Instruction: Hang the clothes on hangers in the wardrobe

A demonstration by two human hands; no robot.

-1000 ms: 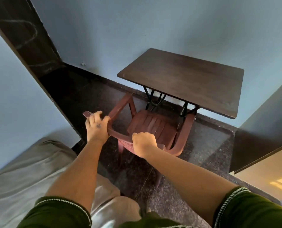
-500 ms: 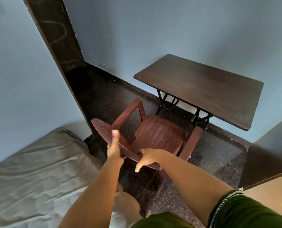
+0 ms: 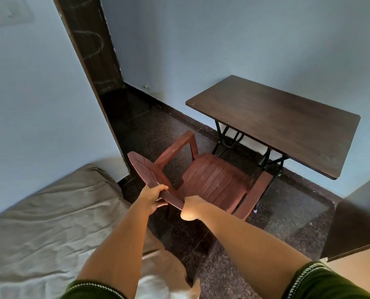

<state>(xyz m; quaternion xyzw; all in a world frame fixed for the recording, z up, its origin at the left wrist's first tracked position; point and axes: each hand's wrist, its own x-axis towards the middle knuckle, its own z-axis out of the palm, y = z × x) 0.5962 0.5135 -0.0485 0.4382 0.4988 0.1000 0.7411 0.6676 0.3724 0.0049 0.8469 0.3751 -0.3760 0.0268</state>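
left hand (image 3: 152, 196) grips backrest of plastic armchair (image 3: 210, 180) | right hand (image 3: 191, 207) apparently grasps it too, fingers hidden | chair tilted, probably to clear way

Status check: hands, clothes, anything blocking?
Left hand and right hand both grip the chair backrest. No clothes, hangers or wardrobe in view. Table right behind the chair.

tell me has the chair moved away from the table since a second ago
Yes. The chair was tucked under the table; it now sits pulled back toward the person, mostly clear of the tabletop.
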